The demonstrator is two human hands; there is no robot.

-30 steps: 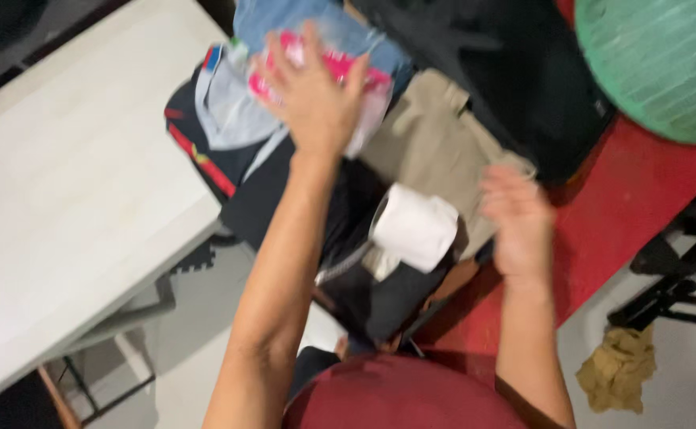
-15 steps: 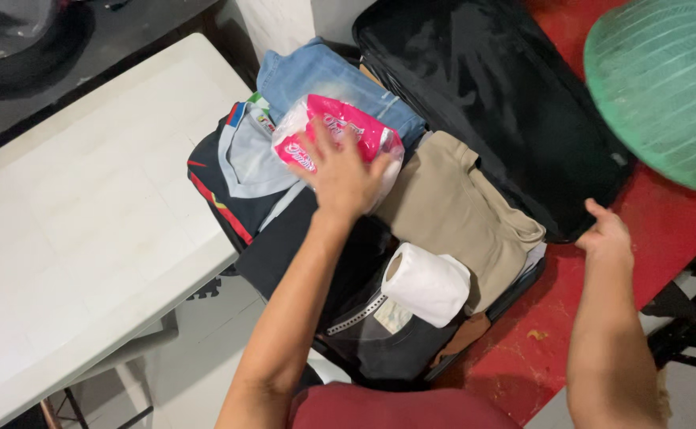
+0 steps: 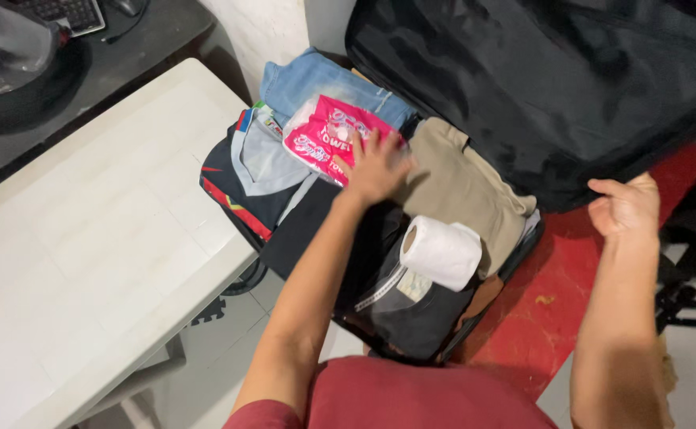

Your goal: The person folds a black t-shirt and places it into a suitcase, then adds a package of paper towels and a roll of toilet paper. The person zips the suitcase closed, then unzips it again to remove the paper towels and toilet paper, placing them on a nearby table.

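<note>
My left hand [image 3: 373, 165] lies flat with fingers spread, pressing the pink-and-white packet [image 3: 324, 140] onto the clothes packed in the open suitcase [image 3: 514, 254]. My right hand [image 3: 627, 208] curls its fingers around the edge of the black suitcase lid [image 3: 538, 79]. A toilet roll [image 3: 441, 253] rests beside the beige garment [image 3: 463, 187].

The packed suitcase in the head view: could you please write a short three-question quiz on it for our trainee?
1. True or false: the left hand presses on the pink packet.
2. What does the right hand grip? A) the toilet roll B) the edge of the black suitcase lid C) the jeans
3. Which white item lies beside the beige garment?

Key:
1. True.
2. B.
3. The toilet roll.
</note>
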